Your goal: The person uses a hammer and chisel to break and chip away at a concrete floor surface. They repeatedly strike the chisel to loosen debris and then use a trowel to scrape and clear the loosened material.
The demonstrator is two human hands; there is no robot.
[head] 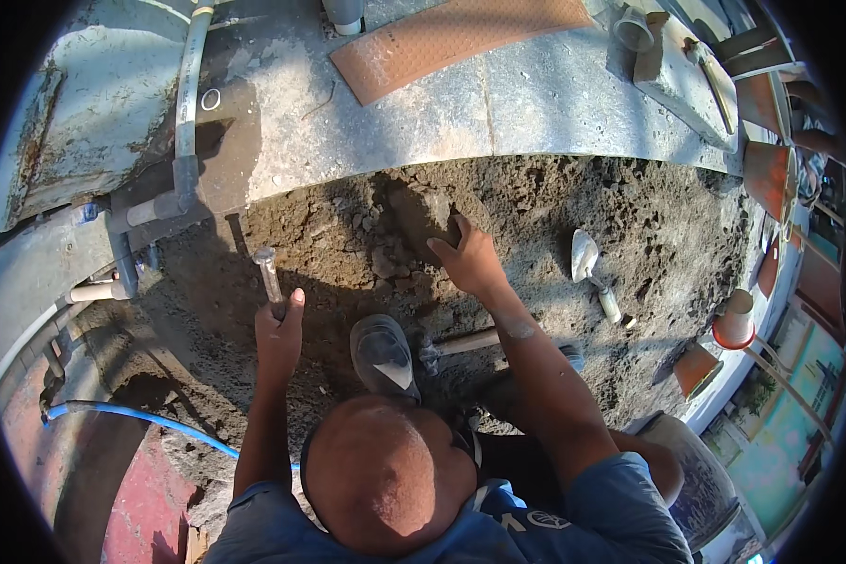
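My left hand (280, 338) is closed around a metal bar or chisel (268, 273), held upright with its broad round head above the fist. My right hand (467, 257) reaches over the dug soil, its thumb and fingers against a flat chunk of stone or concrete (433, 215); whether it grips the chunk cannot be told. A hammer (469, 343) with a pale handle lies on the ground beside my shoe, partly behind my right forearm. To the right of that forearm, a pointed trowel (585, 255) rests on the rough soil.
A concrete slab (423, 137) borders the soil, with an orange textured tile strip (458, 46) on it. Plastic pipes (187, 127) run along the left. A concrete block (684, 88), flower pots (768, 176) and a bucket (698, 479) stand at the right. A blue hose (148, 416) crosses lower left.
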